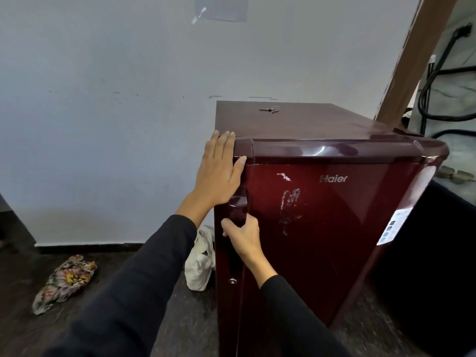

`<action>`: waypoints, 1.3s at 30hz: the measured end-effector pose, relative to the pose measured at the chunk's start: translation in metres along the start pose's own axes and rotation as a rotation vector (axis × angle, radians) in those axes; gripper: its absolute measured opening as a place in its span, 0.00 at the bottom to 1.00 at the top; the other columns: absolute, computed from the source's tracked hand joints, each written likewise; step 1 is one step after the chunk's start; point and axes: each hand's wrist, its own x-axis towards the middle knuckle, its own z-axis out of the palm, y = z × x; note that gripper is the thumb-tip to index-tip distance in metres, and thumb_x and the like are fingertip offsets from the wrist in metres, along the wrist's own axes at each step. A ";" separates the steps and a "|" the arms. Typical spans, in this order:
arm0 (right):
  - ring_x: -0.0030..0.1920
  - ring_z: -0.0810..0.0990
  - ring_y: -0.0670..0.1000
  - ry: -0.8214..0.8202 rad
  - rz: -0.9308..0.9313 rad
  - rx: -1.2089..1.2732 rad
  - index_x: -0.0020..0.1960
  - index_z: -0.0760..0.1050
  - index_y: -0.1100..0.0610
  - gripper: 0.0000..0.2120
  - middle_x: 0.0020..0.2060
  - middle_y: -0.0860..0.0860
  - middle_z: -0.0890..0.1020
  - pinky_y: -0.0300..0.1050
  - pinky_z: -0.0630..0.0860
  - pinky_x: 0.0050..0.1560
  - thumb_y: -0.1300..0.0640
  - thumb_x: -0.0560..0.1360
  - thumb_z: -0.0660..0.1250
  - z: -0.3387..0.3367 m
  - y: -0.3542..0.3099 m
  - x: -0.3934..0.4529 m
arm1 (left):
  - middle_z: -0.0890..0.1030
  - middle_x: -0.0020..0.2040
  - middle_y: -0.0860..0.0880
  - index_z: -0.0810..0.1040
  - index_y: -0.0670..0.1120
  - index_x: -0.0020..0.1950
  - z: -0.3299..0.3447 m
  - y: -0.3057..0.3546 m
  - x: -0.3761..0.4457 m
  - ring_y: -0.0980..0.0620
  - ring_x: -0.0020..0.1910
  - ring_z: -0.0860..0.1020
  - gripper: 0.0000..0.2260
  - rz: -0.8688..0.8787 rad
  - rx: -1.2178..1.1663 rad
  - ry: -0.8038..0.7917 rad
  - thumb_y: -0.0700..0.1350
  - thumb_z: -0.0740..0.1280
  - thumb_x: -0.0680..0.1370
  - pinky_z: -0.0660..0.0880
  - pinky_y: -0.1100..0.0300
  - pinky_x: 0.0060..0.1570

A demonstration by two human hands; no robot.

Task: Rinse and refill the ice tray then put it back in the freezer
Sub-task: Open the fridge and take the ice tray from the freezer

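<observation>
A small dark-red fridge [334, 228] stands on the floor with its door closed. My left hand [219, 171] lies flat with straight fingers against the upper left corner of the fridge, thumb on the door's front edge. Lower down, my right hand [243, 238] grips the recessed door handle [238, 207] on the door's left side, fingers curled into it. No ice tray is in view; the inside of the fridge is hidden.
Keys [269, 109] lie on the fridge top. A white plastic bag [201, 258] sits on the floor beside the fridge's left side, and a flowered cloth [64, 282] lies further left. Black cables [443, 81] hang at the right behind a wooden post [417, 55].
</observation>
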 end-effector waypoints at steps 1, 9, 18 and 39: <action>0.29 0.73 0.47 0.010 -0.013 0.017 0.31 0.71 0.62 0.07 0.26 0.51 0.75 0.42 0.72 0.33 0.60 0.64 0.66 0.002 0.003 0.002 | 0.59 0.77 0.42 0.56 0.39 0.76 0.001 -0.001 0.000 0.44 0.77 0.49 0.31 0.007 -0.005 0.012 0.57 0.44 0.79 0.45 0.54 0.74; 0.28 0.70 0.52 0.043 -0.048 0.051 0.30 0.67 0.68 0.13 0.25 0.56 0.72 0.45 0.67 0.30 0.58 0.60 0.65 0.009 0.015 0.010 | 0.60 0.76 0.42 0.57 0.39 0.76 0.009 -0.001 -0.002 0.43 0.77 0.51 0.28 0.018 -0.047 0.096 0.54 0.46 0.81 0.43 0.57 0.74; 0.27 0.68 0.52 0.052 -0.065 0.044 0.29 0.65 0.69 0.13 0.24 0.55 0.70 0.45 0.66 0.29 0.60 0.60 0.65 0.010 0.015 0.009 | 0.59 0.76 0.41 0.56 0.39 0.76 0.011 0.000 -0.002 0.43 0.77 0.51 0.28 -0.002 -0.023 0.099 0.55 0.47 0.81 0.45 0.54 0.75; 0.31 0.73 0.49 -0.024 0.060 0.011 0.31 0.70 0.59 0.05 0.28 0.51 0.74 0.47 0.71 0.34 0.60 0.59 0.66 -0.035 0.003 -0.071 | 0.58 0.77 0.41 0.56 0.38 0.76 -0.027 0.062 -0.070 0.42 0.77 0.51 0.28 -0.035 0.103 0.115 0.54 0.47 0.82 0.44 0.51 0.76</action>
